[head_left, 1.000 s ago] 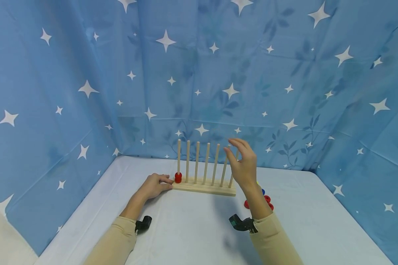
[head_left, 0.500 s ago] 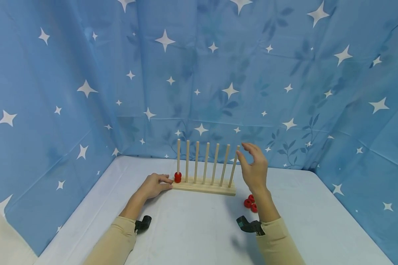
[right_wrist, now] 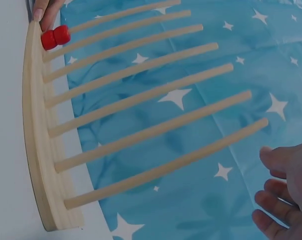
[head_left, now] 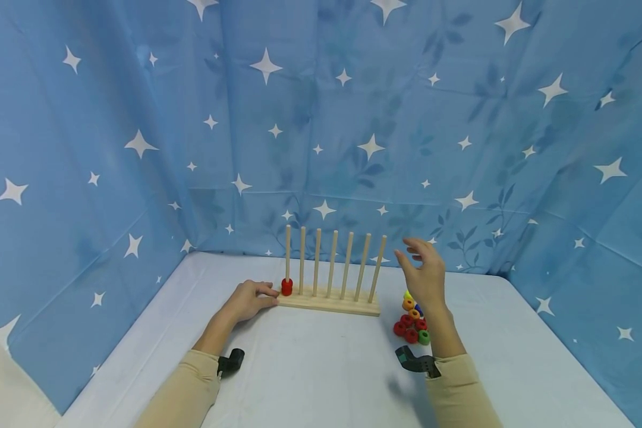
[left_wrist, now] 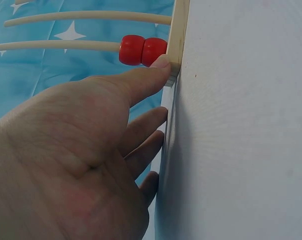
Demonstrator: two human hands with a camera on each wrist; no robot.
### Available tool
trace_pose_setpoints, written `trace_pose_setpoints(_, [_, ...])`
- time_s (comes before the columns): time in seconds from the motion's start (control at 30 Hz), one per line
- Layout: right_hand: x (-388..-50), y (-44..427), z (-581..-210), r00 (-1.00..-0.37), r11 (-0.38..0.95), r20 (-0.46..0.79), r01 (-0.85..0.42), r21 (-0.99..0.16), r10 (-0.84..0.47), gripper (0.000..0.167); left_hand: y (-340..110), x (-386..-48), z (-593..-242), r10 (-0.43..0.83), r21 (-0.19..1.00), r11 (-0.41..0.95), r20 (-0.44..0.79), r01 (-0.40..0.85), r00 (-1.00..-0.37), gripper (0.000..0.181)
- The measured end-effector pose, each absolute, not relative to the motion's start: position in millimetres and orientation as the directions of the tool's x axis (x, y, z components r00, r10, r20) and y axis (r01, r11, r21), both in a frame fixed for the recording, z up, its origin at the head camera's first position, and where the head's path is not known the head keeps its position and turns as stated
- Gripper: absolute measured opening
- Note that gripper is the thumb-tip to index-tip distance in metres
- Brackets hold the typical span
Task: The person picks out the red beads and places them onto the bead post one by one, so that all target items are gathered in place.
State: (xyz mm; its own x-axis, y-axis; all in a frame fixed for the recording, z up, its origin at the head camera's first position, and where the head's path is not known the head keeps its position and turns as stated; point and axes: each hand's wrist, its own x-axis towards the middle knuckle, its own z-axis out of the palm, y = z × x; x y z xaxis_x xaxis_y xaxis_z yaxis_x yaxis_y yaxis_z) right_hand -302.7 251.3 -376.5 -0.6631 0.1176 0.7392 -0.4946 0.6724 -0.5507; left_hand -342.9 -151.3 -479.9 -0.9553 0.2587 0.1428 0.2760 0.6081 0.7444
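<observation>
A wooden peg rack (head_left: 326,304) with a row of several upright pegs stands on the table. Two red beads (left_wrist: 143,50) are stacked at the bottom of its leftmost peg. My left hand (head_left: 248,301) holds the left end of the rack's base, the thumb on its edge; the index finger is mostly hidden in the left wrist view. To the right of the last peg, my right hand (head_left: 427,276) is raised in the air, thumb and fingers apart, with nothing between them. Below it lies a group of loose beads: red (head_left: 411,336), orange (head_left: 408,304), green (head_left: 424,337), yellow and blue, partly covered by the forearm.
The table (head_left: 310,368) has a white cover. Behind it and at both sides hangs a blue curtain (head_left: 321,107) with white stars. Each wrist carries a small black camera (head_left: 414,360).
My right hand has moved from the rack's right pegs outward to the right and slightly down, uncovering more of the loose beads. The left hand and the rack have stayed in place.
</observation>
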Motion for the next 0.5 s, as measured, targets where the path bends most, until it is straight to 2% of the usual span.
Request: trace_pose_setpoints(0.5, [-304.2, 273.8, -390.9, -0.840, 0.740, 0.542, -0.352, -0.573, 0.020, 0.037, -152.7, -344.1, -480.6, 0.273, 0.748, 0.595, 0.156, 0.294, -0.949, 0.021])
